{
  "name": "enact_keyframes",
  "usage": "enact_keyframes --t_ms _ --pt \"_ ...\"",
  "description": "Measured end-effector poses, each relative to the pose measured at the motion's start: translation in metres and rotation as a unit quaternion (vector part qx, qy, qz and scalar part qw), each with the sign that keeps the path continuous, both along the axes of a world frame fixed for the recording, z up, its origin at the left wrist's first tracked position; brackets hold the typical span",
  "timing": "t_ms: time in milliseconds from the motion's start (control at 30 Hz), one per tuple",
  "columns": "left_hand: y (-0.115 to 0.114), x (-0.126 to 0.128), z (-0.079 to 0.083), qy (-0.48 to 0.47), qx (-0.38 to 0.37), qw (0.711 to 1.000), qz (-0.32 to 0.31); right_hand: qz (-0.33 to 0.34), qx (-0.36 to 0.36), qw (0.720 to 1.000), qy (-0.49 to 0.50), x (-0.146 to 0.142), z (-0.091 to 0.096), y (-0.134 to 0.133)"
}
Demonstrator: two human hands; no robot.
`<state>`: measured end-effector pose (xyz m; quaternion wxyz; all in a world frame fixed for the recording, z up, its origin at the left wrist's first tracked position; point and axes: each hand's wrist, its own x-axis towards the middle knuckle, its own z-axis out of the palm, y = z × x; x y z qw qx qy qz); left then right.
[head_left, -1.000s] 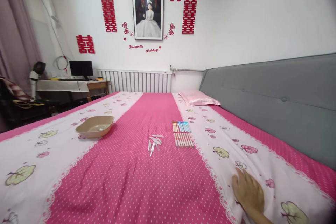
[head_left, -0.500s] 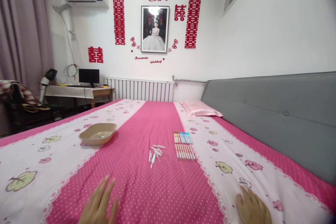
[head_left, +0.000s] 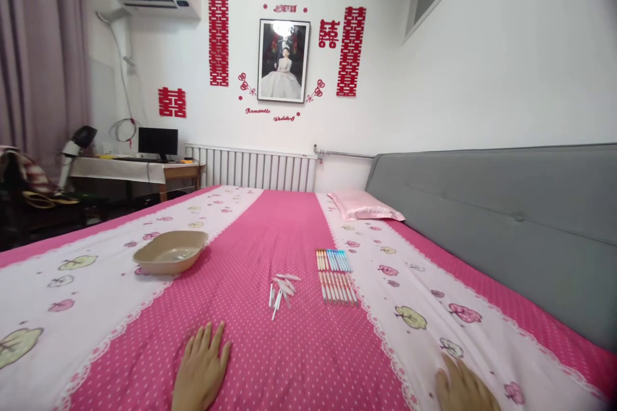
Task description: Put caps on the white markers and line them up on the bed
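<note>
My left hand lies flat on the pink dotted bedspread, fingers stretched and holding nothing. On the white printed stripe at the right rests my right hand, also flat with fingers spread; the lower frame edge cuts it off. Ahead of the left hand is a loose pile of thin white and pale pink sticks. To its right, slim pen-like sticks lie side by side in two rows: an orange and blue row and a nearer white and orange-red row. Neither hand touches them.
A shallow tan basin sits on the bed at the left, with something clear inside that I cannot make out. A pink pillow lies near the grey headboard. Beyond the bed stand a radiator and a desk with a monitor.
My left hand has shifted right and now lies flatter, more of it in view. My right hand sits slightly lower in the frame. The camera view has tilted a little; the sticks and basin look undisturbed.
</note>
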<state>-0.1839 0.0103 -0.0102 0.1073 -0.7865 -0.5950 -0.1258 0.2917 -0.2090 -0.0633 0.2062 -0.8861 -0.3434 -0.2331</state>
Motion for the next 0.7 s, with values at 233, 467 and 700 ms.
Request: enact_keyframes --t_ms 233,467,700 --pt "-0.003 0.002 0.007 0.006 -0.024 0.999 0.020 -0.011 -0.033 0.999 -0.013 0.006 -0.008 0.000" --pt "-0.002 0.003 0.004 0.007 -0.017 1.000 0.020 -0.006 -0.042 0.998 -0.043 0.008 -0.012 0.000" --pt "-0.005 0.006 0.009 0.026 -0.034 0.999 0.031 -0.006 -0.059 0.998 -0.025 0.012 -0.016 -0.003"
